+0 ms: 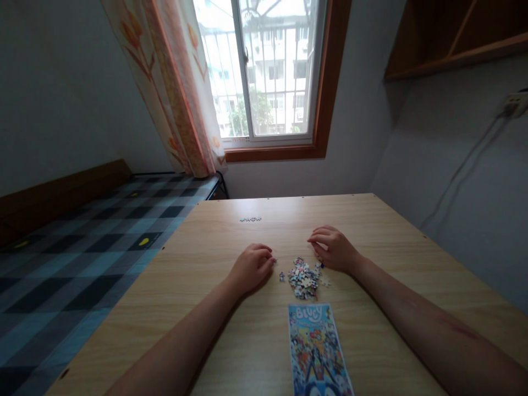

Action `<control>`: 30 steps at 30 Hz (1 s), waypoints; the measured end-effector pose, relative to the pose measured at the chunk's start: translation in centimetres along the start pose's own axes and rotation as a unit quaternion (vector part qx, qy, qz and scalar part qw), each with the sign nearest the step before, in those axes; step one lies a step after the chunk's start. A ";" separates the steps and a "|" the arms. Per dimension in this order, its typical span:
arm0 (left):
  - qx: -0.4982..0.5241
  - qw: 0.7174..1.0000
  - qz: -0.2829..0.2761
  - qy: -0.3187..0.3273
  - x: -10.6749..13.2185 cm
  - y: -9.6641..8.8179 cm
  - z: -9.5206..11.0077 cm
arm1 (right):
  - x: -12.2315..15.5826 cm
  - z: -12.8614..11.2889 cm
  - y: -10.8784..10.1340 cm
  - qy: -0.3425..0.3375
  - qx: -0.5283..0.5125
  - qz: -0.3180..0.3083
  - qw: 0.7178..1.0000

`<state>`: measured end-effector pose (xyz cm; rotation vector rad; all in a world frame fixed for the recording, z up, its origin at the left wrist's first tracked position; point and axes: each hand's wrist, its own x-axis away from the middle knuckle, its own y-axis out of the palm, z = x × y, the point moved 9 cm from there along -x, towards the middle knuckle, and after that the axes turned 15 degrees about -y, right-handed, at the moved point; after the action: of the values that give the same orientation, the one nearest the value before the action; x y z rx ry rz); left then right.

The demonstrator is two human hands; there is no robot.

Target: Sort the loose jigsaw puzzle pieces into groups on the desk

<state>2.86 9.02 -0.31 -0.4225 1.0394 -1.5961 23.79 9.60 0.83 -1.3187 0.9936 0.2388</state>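
Observation:
A small heap of jigsaw puzzle pieces (304, 280) lies on the wooden table, with a few loose ones around it. My left hand (251, 268) rests to the left of the heap, fingers curled together, and a puzzle piece (274, 260) shows at its fingertips. Between that hand and the heap lies a single loose piece (282, 276). Beyond the heap to the right, my right hand (333, 248) lies low over the table with its fingers loosely stretched to the left; I see nothing in them. A short row of pieces (251, 219) sits farther back.
Nearest me on the table (243, 352) is a colourful picture sheet or box lid (317, 352) marked "BLUEY". A bed with a checked cover (103, 258) adjoins on the left. Behind are a curtain (177, 93) and a window (276, 82); a shelf (457, 60) hangs at upper right.

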 end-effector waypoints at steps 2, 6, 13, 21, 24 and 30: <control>-0.009 1.000 0.006 -0.013 -0.2 0.0 -0.5 | -0.3 -0.4 0.1 -0.009 -0.001 -0.010 1.000; -0.025 0.999 0.016 -0.019 -0.2 0.1 -0.9 | -1.3 -2.6 0.7 -0.053 -0.009 -0.041 0.998; -0.044 0.999 0.019 -0.012 -0.1 0.1 -0.6 | -3.0 -7.6 2.5 -0.093 -0.053 -0.100 0.989; -0.057 0.998 0.024 -0.009 -0.1 0.2 -0.9 | -3.0 -9.4 3.9 -0.078 -0.062 -0.147 0.984; -0.053 0.998 0.031 -0.019 -0.2 0.1 -1.2 | -2.5 -9.3 4.4 -0.063 -0.056 -0.172 0.982; -0.052 0.997 0.049 -0.025 -0.1 0.0 -1.5 | -1.9 -8.5 5.2 -0.028 -0.058 -0.217 0.974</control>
<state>1.76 9.75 -1.09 -0.4710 1.0916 -1.4417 15.24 4.36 -0.77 -1.5918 0.6288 -0.0002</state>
